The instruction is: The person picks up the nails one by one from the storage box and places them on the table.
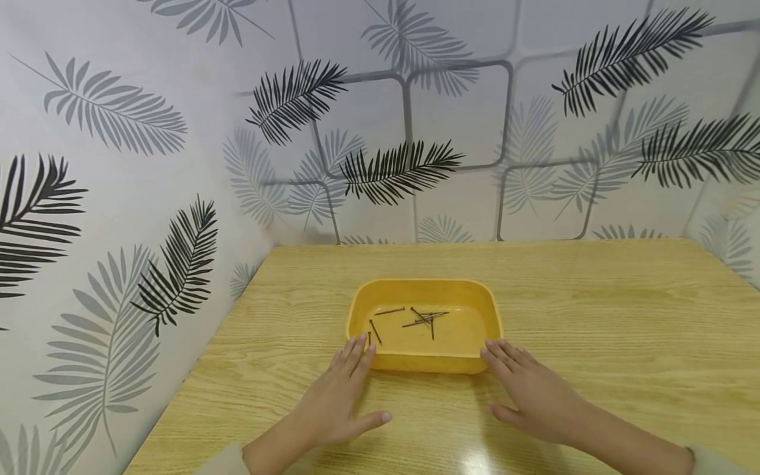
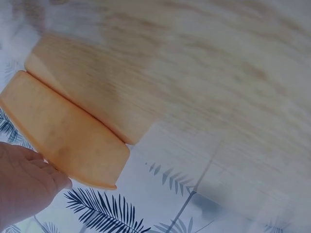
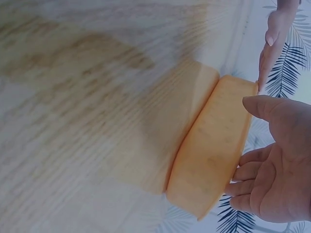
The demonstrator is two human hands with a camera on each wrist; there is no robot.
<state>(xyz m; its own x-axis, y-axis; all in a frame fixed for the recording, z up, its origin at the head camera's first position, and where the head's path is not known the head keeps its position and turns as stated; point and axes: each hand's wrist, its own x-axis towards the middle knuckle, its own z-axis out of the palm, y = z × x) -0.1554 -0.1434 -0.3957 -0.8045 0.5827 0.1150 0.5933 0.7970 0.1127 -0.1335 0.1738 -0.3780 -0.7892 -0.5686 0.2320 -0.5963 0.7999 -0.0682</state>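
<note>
A shallow yellow plastic tray with rounded corners sits on the wooden table. Several thin dark nails lie loose inside it, some crossed in a small heap near the middle, others towards the left side. My left hand rests its outstretched fingertips on the tray's front left corner, thumb spread away. At the front right corner, the fingers of my right hand touch the rim in the same way. Both wrist views show the tray's outer wall beside the fingers; its inside is hidden there.
The light wooden tabletop stretches out on both sides of the tray. Behind and to the left stand walls covered in a grey and black leaf pattern.
</note>
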